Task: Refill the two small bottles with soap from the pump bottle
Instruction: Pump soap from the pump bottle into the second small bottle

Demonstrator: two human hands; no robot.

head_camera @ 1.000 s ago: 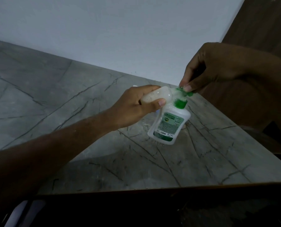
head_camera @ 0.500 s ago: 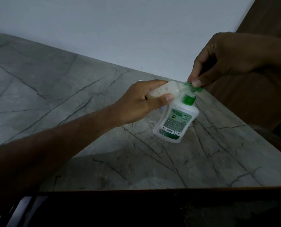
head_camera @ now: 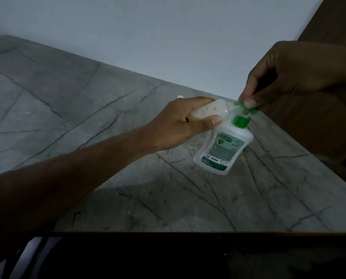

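Left hand (head_camera: pixel 180 125) stays wrapped around my small bottle (head_camera: pixel 71 112), cloudy plastic, laid sideways with its mouth at the green pump (head_camera: pixel 245 108). Since the earlier frame I see little change. Right hand (head_camera: pixel 285 77) pinches the pump head between fingertips. The pump bottle (head_camera: pixel 223 152), white and rounded, stands tilted on the grey marble table (head_camera: pixel 87 117).

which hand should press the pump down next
Right. The right hand already pinches the green pump head, while the left hand is busy holding the small bottle at the spout.
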